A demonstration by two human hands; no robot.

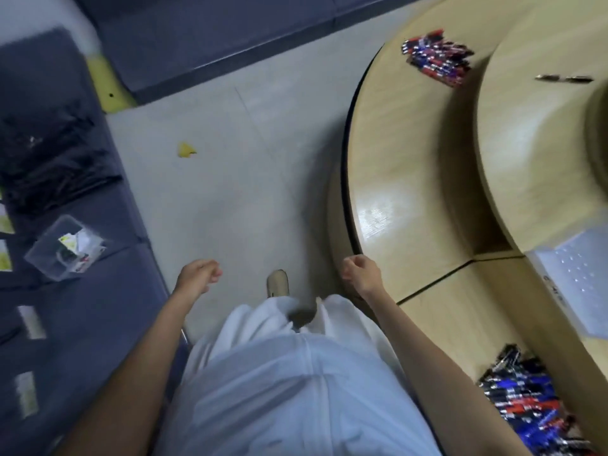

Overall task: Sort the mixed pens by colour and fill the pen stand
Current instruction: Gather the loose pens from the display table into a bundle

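**Hands empty, pens waiting in two heaps**

The person is standing on the floor (pixel 246 192) beside the curved worktop (pixel 411 192) and looking down, and neither hand is carrying a pen. The left hand (pixel 197 278) is hanging over the floor with its fingers loosely curled round nothing. The right hand (pixel 360 273) is hovering just at the worktop's edge with its fingers balled into a fist, and nothing is showing inside it. From where I'm standing, no sorting seems to be happening at this instant. The arms are reading as those of someone walking, not reaching.

The pens are lying in two mixed heaps on the worktop's lower tier, well apart. The far pile (pixel 437 60) is sitting up along the curve, red and blue barrels jumbled together. The near pile (pixel 533 403) is lying by the right elbow, with red, blue and black all crossing one another. Both are looking tipped out loose, so every colour is waiting to be picked apart. A stray dark pen or two (pixel 564 79) is lying alone on the upper tier.

As for containers, a pale dotted box (pixel 575 284) is resting on the worktop, nearer the near pile. It may be the stand, but the blur is keeping me from telling, and I'm seeing nothing in it. On the dark sofa (pixel 98 324) to the left, a clear tub (pixel 46 258) is sitting open. It is holding small white, yellow and red bits, too blurred to name.
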